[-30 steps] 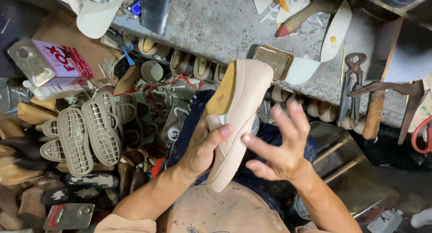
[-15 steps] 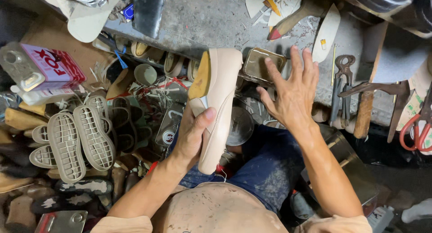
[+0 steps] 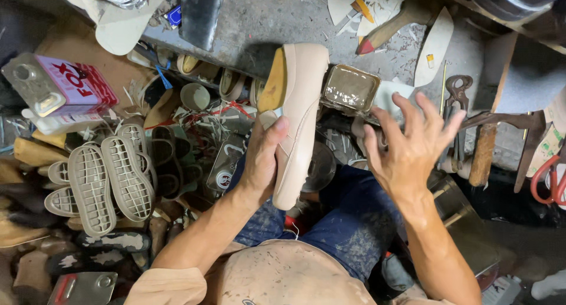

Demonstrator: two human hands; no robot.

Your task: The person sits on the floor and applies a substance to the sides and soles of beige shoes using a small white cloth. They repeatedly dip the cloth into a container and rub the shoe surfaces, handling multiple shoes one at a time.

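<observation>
The left hand (image 3: 262,157) is gripping a beige shoe (image 3: 298,116) at the centre of the frame, thumb lying across its smooth leather side and fingers wrapping behind. The shoe is standing lengthwise, its tan wedge heel showing along the upper left edge. The right hand (image 3: 410,149) is hovering just to the right of the shoe, fingers spread wide and holding nothing. Between the two, a square metal tin (image 3: 351,88) with a dull, filmed surface is sitting at the edge of the scuffed grey workbench (image 3: 259,19). At the right of the frame, rusty pincers (image 3: 457,104) are lying beside a wooden-handled hammer (image 3: 489,141). At the left, two ridged grey rubber soles (image 3: 109,184) are resting on a heap of shoe parts.
</observation>
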